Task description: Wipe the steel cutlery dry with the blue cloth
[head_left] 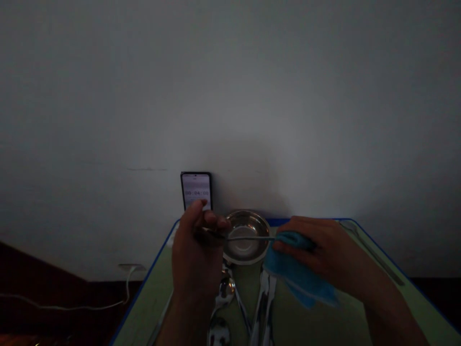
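Observation:
My left hand (196,252) is closed around one end of a thin metal utensil (248,238) and holds it level over a steel bowl (247,235). My right hand (320,252) is closed on a blue cloth (297,276), which wraps the utensil's other end. The cloth hangs down below that hand. Which kind of utensil it is cannot be made out in the dim light.
Several spoons (225,293) and other cutlery (264,302) lie on the green, blue-edged table (360,298) below the bowl. One more utensil (370,250) lies at the right edge. A phone (196,191) showing a timer leans on the wall. A white cable (108,305) runs along the floor, left.

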The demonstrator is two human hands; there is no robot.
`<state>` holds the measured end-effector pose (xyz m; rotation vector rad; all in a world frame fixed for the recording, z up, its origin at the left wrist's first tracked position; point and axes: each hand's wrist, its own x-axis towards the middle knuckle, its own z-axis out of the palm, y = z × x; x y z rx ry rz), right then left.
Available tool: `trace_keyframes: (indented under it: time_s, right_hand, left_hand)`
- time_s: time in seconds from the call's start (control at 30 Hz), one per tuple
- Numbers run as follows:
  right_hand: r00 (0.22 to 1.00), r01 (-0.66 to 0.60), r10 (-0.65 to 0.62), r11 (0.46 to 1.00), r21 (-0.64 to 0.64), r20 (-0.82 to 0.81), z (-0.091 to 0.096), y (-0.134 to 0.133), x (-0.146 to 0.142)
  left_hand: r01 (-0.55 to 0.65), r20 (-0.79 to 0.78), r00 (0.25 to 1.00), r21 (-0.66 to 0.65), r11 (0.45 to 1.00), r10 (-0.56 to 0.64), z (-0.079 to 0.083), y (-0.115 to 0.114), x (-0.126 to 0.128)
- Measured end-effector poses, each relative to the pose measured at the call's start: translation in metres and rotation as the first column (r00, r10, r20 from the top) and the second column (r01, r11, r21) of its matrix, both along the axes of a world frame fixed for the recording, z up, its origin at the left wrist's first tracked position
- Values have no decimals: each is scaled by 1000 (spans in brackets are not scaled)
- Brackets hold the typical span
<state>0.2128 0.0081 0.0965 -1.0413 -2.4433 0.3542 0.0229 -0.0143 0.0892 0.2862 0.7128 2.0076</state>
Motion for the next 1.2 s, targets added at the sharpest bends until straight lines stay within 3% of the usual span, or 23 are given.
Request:
trace_keyframes:
  time_s: [0.1,0.2,0.27,0.33,0.47,0.53,0.63,0.73,0.8,0.9,1.07,1.2]
  right_hand:
    - [1000,21,-22,986,167,7,-7,1,-3]
    - [999,39,-40,934,356,-6,-16,4,-11]
    - [1000,7,-6,926,378,-3,-20,6,-19]
    - [999,-33,39,952,304,-14,-24,7,-26]
    - [998,-45,43,998,-32,-53,-28,8,-35]
    - [998,-17,5,980,-197,-60,-29,10,-36]
    - [992,-1,-52,907,-421,-114,-30,14,-32]
    - [980,-28,-77,860,-509,-185,-27,14,-27]
    - [978,-8,-89,885,-465,-187,-22,13,-25]
    - [989,31,-81,933,-359,-126,-17,9,-26]
    - [996,-74,62,974,-214,-58,-21,-1,-39]
    - [992,-78,65,991,-113,-111,-25,-7,-45]
  left_hand:
    - [-27,70,997,-35,999,29,-3,3,-1]
    - [9,150,989,-73,997,2,-5,6,-4]
    - [40,205,978,-41,998,-31,-5,7,-6]
    - [39,254,966,14,999,-41,-6,7,-10]
    - [1,300,953,101,995,-32,-8,4,-21]
    - [10,295,954,141,990,-52,-9,2,-24]
    - [11,279,959,125,992,-45,-7,-2,-25]
    - [-47,205,978,20,999,42,-1,-3,-21]
    - [-51,156,986,-21,998,54,2,-3,-19]
    - [24,143,989,14,1000,-26,0,-2,-16]
    - [138,93,985,79,987,-145,-7,-4,3]
    - [152,-49,988,55,987,-149,-11,-5,23]
